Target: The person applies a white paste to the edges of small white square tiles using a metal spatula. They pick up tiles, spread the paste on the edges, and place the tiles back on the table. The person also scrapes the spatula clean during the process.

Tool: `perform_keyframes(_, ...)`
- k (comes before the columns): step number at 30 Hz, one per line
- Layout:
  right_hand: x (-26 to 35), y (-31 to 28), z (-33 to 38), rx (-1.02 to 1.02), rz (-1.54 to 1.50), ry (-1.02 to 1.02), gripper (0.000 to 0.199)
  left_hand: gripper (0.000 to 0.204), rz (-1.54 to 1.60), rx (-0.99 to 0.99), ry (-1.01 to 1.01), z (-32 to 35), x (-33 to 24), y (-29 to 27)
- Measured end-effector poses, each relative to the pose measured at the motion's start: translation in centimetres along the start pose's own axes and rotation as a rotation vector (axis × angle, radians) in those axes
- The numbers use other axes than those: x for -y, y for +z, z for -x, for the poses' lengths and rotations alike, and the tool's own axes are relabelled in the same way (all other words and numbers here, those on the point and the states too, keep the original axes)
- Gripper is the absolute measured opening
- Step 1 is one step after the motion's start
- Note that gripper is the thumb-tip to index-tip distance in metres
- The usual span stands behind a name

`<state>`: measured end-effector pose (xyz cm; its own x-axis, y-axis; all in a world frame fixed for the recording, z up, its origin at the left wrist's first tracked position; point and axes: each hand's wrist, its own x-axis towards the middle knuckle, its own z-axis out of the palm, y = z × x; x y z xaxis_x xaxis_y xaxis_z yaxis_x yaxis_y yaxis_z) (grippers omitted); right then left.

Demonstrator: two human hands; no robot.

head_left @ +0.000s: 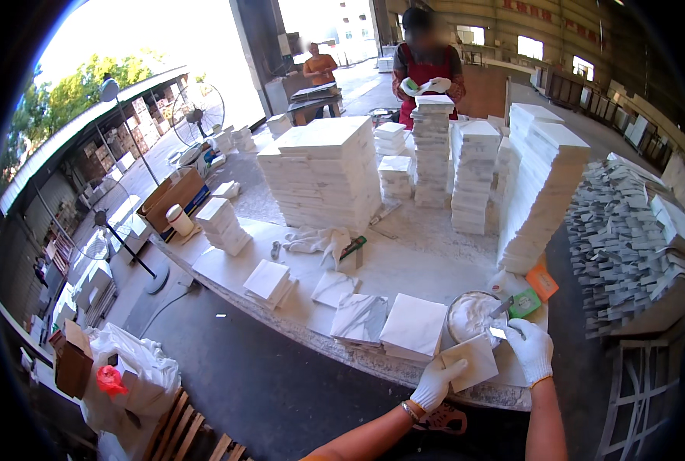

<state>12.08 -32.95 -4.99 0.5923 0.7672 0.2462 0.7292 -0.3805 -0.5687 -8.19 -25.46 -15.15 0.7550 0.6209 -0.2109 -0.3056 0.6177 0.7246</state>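
My gloved left hand is closed on a square white stone tile, gripping it by its near-left edge. In my gloved right hand is a small flat scraper, its bright blade above the tile's far-right corner. Just beyond the tile sits a round bowl of white paste, a grey spatula leaning in it. Left of the bowl lie a stack of plain white tiles and a stack of grey-veined tiles. My fingers hide most of the scraper's handle.
Tall tile stacks stand on the stone-topped table. Green and orange packets lie beside the bowl. A utility knife lies near white gloves. Across the table, a person in a red apron holds something.
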Motion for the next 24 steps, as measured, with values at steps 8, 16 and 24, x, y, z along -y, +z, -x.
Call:
perform_keyframes(8,0.7,1.0,0.6,0.102,-0.099,0.043,0.021,0.044,0.015,0.037,0.020,-0.1,0.3,-0.2)
perform_keyframes(16,-0.9,2.0,0.4,0.170,-0.069,-0.052,0.025,0.045,0.019,0.034,0.017,0.0,0.4,-0.1)
perform_keyframes(24,0.9,1.0,0.5,0.200,0.106,-0.075,0.030,0.043,0.017,0.002,0.025,0.1,0.2,0.0)
